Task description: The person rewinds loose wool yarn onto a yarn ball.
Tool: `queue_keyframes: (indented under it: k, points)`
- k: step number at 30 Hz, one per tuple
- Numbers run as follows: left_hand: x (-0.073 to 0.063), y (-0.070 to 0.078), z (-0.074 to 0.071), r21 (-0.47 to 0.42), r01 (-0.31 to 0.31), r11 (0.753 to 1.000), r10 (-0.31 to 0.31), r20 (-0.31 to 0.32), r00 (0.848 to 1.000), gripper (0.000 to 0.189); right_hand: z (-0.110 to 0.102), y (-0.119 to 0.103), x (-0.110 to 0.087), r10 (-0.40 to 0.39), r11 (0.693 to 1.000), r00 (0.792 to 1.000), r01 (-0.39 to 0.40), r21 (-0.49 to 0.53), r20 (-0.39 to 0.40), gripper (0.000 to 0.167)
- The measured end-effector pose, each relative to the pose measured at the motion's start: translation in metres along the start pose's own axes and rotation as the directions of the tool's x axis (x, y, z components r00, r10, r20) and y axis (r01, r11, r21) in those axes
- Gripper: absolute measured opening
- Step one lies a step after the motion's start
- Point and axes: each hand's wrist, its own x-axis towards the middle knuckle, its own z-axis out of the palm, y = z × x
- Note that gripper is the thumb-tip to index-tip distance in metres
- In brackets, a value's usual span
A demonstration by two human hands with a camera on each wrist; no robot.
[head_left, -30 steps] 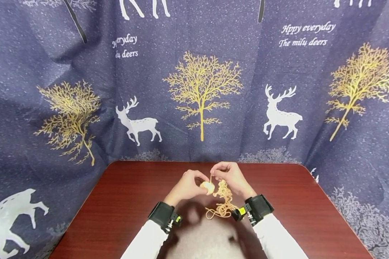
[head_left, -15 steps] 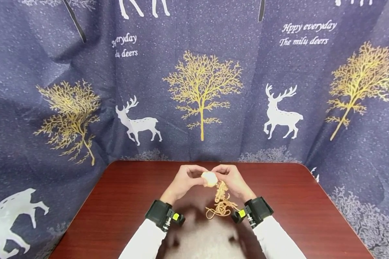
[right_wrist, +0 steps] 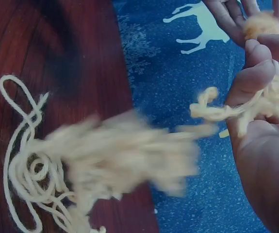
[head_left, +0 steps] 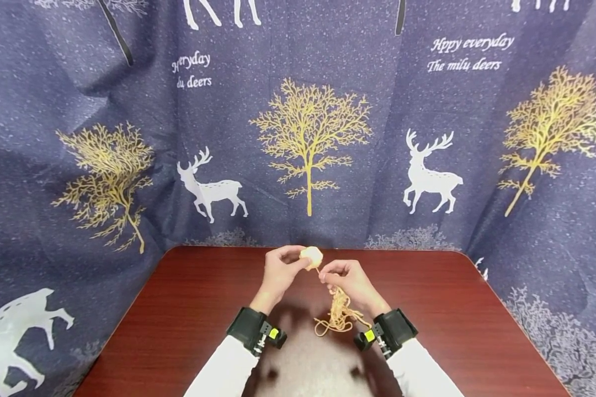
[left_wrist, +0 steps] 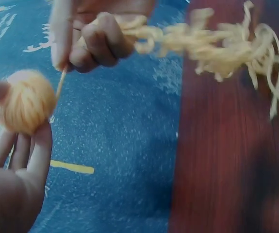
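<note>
A small ball of pale yellow yarn is held between the thumb and fingertips of my left hand, raised above the table. From the ball a short taut strand runs to my right hand, whose thumb and forefinger pinch it. The other right fingers curl round part of a loose yarn tangle. That tangle hangs below the right hand, and its lower loops lie on the table. In the right wrist view the hanging part is blurred.
The reddish-brown wooden table spans the space under both arms. Behind it hangs a dark blue cloth printed with deer and trees. Black wrist bands with small cameras sit on both wrists.
The ball has moved up and slightly left in the left hand. The right hand came close to the ball, then drew away down and to the right with the strand.
</note>
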Motion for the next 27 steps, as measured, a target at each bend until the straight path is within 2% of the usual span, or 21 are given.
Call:
queue_keyframes:
  k: [2,3,6,8,10,12,14,15,17,19,22,24,26,27]
  points:
    - [-0.001,-0.001,0.0,0.13,-0.075,0.989,0.077,-0.011,0.997,0.028,0.001,0.0,0.0,-0.006,1.0,1.0,0.006,-0.02,0.007,0.017]
    - [-0.002,-0.002,0.0,0.202,-0.112,0.973,0.116,-0.004,0.993,0.028,0.001,0.0,0.0,-0.005,1.0,1.0,0.005,-0.031,0.007,0.016]
    - [-0.004,-0.007,0.0,0.38,-0.227,0.896,0.22,0.063,0.973,0.028,0.001,0.0,0.0,0.007,0.999,1.0,-0.007,-0.05,-0.004,0.014]
    - [-0.006,-0.009,-0.001,0.475,-0.273,0.837,0.25,0.111,0.962,0.028,0.001,-0.001,0.001,0.009,0.998,1.0,-0.01,-0.059,-0.012,0.012]
    - [-0.008,-0.012,-0.002,0.542,-0.286,0.79,0.241,0.155,0.958,0.027,0.0,-0.002,0.002,0.007,0.998,1.0,-0.008,-0.067,-0.013,0.011]
    - [-0.01,-0.012,-0.003,0.605,-0.282,0.745,0.204,0.195,0.959,0.026,-0.001,-0.004,0.002,0.0,0.997,1.0,0.0,-0.073,-0.009,0.011]
    - [-0.011,-0.011,-0.004,0.64,-0.274,0.718,0.14,0.252,0.957,0.024,-0.002,-0.006,0.003,-0.009,0.997,1.0,0.009,-0.078,-0.007,0.011]
    - [-0.012,-0.01,-0.005,0.643,-0.27,0.717,0.104,0.284,0.953,0.024,-0.002,-0.007,0.004,-0.013,0.997,1.0,0.012,-0.074,-0.007,0.011]
    - [-0.012,-0.009,-0.006,0.631,-0.272,0.726,0.042,0.354,0.934,0.022,-0.004,-0.01,0.005,-0.02,0.998,1.0,0.019,-0.061,-0.011,0.011]
    - [-0.012,-0.008,-0.007,0.585,-0.27,0.764,-0.007,0.426,0.905,0.023,-0.005,-0.012,0.007,-0.028,0.999,1.0,0.028,-0.038,-0.014,0.013]
    - [-0.01,-0.005,-0.009,0.47,-0.258,0.844,-0.034,0.526,0.85,0.025,-0.007,-0.014,0.011,-0.033,0.999,0.999,0.033,0.007,-0.024,0.014]
    - [-0.008,-0.004,-0.011,0.363,-0.212,0.907,-0.041,0.579,0.814,0.027,-0.008,-0.014,0.013,-0.029,0.999,0.999,0.03,0.034,-0.031,0.015]
    - [-0.007,-0.001,-0.012,0.246,-0.156,0.957,-0.03,0.615,0.788,0.029,-0.008,-0.013,0.015,-0.022,0.999,0.999,0.024,0.043,-0.039,0.016]
    - [-0.006,0.0,-0.013,0.187,-0.124,0.974,-0.02,0.622,0.783,0.03,-0.007,-0.013,0.016,-0.017,0.999,0.999,0.019,0.048,-0.041,0.017]
